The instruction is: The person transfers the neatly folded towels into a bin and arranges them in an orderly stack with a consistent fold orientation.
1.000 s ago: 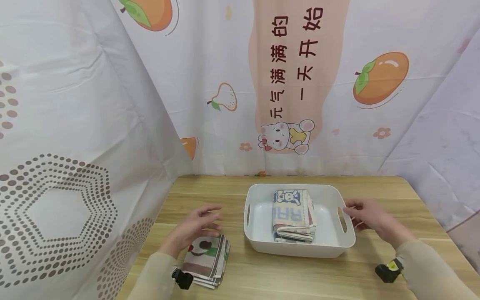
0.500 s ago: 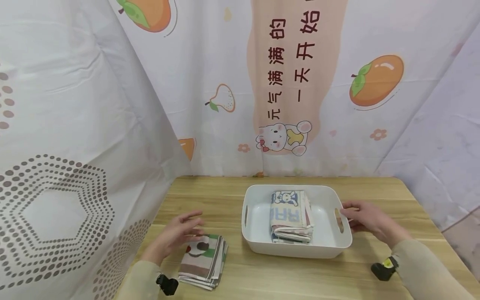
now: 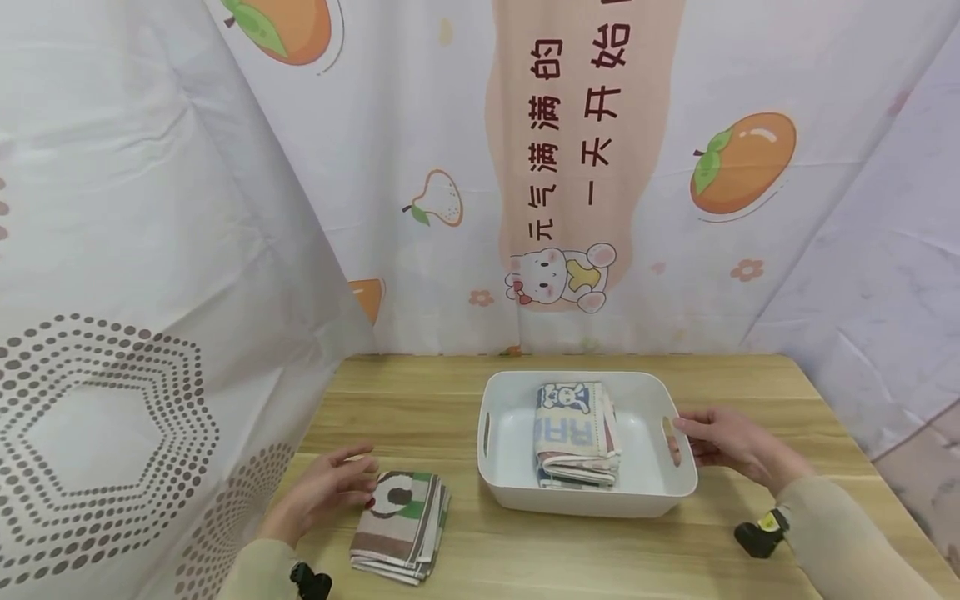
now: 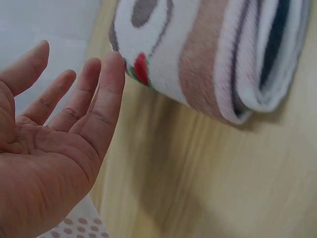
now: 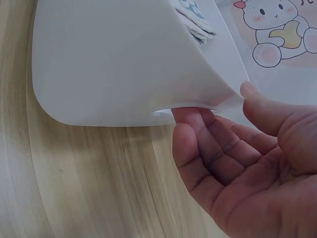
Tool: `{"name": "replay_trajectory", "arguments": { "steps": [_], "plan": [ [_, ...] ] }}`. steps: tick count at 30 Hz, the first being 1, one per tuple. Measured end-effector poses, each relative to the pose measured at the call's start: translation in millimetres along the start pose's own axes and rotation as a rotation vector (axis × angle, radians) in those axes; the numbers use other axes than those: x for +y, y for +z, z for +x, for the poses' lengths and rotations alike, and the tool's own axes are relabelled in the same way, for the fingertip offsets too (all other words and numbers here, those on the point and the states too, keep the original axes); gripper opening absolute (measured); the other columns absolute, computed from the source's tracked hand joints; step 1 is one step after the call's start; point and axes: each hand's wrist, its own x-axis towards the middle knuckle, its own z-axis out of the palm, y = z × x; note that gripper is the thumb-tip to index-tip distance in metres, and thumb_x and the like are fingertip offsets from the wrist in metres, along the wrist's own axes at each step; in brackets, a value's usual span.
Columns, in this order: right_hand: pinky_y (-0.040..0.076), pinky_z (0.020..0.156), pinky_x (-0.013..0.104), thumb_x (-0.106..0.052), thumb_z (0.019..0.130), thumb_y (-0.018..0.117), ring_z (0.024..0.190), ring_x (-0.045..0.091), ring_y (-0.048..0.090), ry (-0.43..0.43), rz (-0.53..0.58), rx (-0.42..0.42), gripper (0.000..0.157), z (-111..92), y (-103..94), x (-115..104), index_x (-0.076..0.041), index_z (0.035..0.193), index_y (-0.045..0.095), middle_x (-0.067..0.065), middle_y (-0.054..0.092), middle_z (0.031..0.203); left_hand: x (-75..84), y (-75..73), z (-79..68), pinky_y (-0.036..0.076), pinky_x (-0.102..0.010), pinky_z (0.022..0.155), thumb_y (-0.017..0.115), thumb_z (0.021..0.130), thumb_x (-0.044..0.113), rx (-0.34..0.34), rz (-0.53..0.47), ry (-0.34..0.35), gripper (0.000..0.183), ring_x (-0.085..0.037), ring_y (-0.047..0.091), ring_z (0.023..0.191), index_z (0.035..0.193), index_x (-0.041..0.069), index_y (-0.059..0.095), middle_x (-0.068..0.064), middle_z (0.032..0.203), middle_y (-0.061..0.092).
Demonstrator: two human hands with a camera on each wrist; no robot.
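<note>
A folded towel (image 3: 397, 525) with brown, white and green patterns lies on the wooden table at the left. My left hand (image 3: 327, 486) is at its left side, fingers loosely extended and holding nothing; in the left wrist view the fingertips (image 4: 115, 62) overlap the towel's edge. To the right stands a white plastic basket (image 3: 577, 500) with a handle slot at each end. Inside it lies a stack of folded towels (image 3: 572, 433), the top one cream with a blue bear print. My right hand (image 3: 723, 442) grips the basket's right end, fingers hooked into the slot, thumb by the rim.
The wooden table (image 3: 525, 554) has its back edge against a printed curtain (image 3: 420, 275). Another curtain (image 3: 112, 250) hangs along the left side. A small black camera (image 3: 761, 537) is strapped at the right wrist, another (image 3: 311, 583) at the left.
My left hand has moved left and nearer, from over the folded towel to its left side. My right hand keeps its place at the basket. The head view has turned slightly right.
</note>
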Motion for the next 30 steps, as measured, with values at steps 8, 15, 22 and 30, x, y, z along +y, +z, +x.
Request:
{"name": "replay_trajectory", "arguments": {
  "steps": [8, 15, 22, 30],
  "plan": [
    [0.06, 0.076, 0.034, -0.025, 0.109, 0.053, 0.087, 0.019, 0.07, 0.011, -0.014, 0.009, 0.054, 1, 2.4, -1, 0.02, 0.138, 0.046, 0.007, 0.074, 0.098, -12.9, -11.2, -3.1, 0.06, -0.04, 0.089, 0.061, 0.104, 0.024, 0.021, -0.001, -0.024, 0.07, -0.029, 0.07, 0.101, 0.157, -0.005, 0.027, -0.02, 0.126, 0.062],
    [0.06, 0.077, 0.035, -0.026, 0.108, 0.054, 0.088, 0.021, 0.07, 0.027, -0.01, 0.015, 0.056, 2, 2.2, 0, 0.019, 0.139, 0.046, 0.008, 0.074, 0.099, -21.5, -8.2, -2.7, 0.06, -0.041, 0.085, 0.065, 0.102, 0.023, 0.037, 0.048, -0.074, 0.071, -0.026, 0.071, 0.098, 0.155, -0.009, 0.03, -0.012, 0.113, 0.07],
    [0.06, 0.079, 0.036, -0.025, 0.108, 0.053, 0.089, 0.021, 0.071, 0.013, 0.001, -0.003, 0.056, 2, -1.8, 0, 0.02, 0.139, 0.044, 0.008, 0.075, 0.1, -24.7, -2.3, -1.9, 0.059, -0.042, 0.088, 0.069, 0.099, 0.018, 0.058, 0.044, -0.104, 0.073, -0.026, 0.07, 0.1, 0.156, -0.007, 0.03, -0.016, 0.115, 0.069],
    [0.06, 0.079, 0.035, -0.025, 0.109, 0.051, 0.089, 0.02, 0.071, 0.022, -0.01, 0.002, 0.055, 2, -3.0, 0, 0.021, 0.14, 0.042, 0.007, 0.075, 0.1, -20.8, 2.2, -3.5, 0.058, -0.046, 0.091, 0.073, 0.095, 0.015, 0.044, 0.061, -0.124, 0.077, -0.027, 0.068, 0.107, 0.156, -0.005, 0.031, -0.017, 0.119, 0.069]
  ]
}}
